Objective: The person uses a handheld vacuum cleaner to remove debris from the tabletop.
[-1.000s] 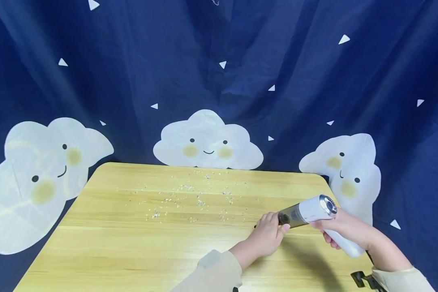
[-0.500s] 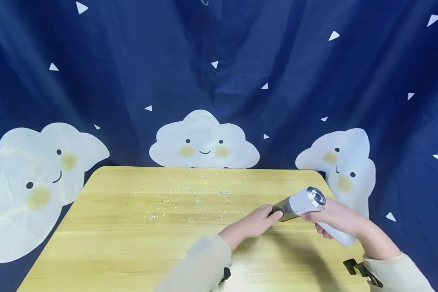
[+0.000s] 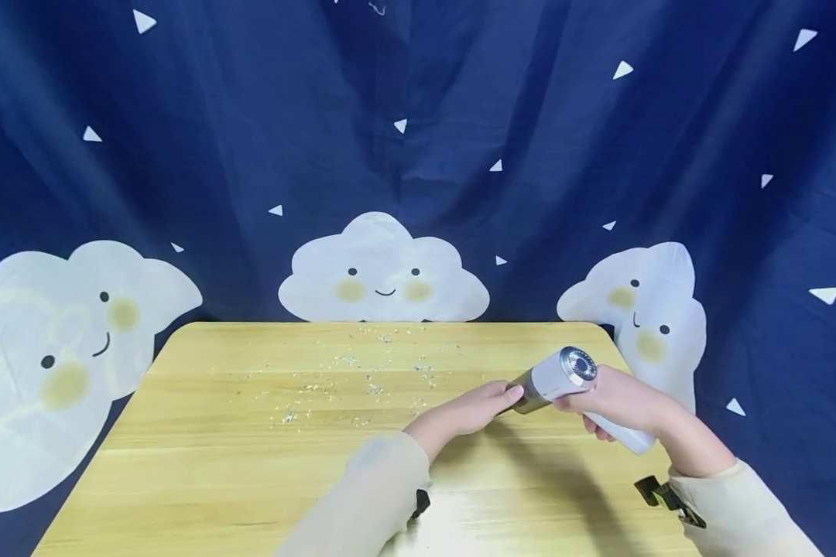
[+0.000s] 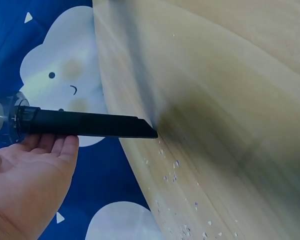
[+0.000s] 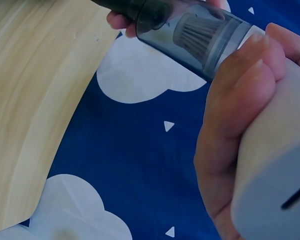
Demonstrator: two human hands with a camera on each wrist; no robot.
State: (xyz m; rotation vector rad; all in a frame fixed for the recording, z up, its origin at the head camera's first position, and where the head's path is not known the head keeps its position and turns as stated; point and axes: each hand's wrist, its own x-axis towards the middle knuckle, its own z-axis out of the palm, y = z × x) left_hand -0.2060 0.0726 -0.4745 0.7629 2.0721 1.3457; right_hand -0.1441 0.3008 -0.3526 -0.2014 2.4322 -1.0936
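Note:
A white handheld vacuum cleaner (image 3: 554,377) is held tilted over the right part of the table in the head view. My right hand (image 3: 627,401) grips its handle, fingers wrapped round the white grip in the right wrist view. At the front end, my left hand (image 3: 472,411) holds the vacuum, thumb by the smoky clear dust cup (image 5: 187,35) and fingers under the black crevice nozzle (image 4: 85,123). The nozzle's slanted tip is close over the wood in the left wrist view. Small paper scraps (image 3: 289,418) lie scattered over the table's far middle, several just beside that tip.
The light wooden table (image 3: 202,480) has rounded far corners. Behind it hangs a dark blue curtain (image 3: 306,100) printed with white clouds and triangles. A black strap mount (image 3: 669,499) sits at the right sleeve, another (image 3: 421,503) at the left.
Both hands and the vacuum have moved left and slightly away across the table. The left hand has slid along toward the dust cup. The head view has shifted a little.

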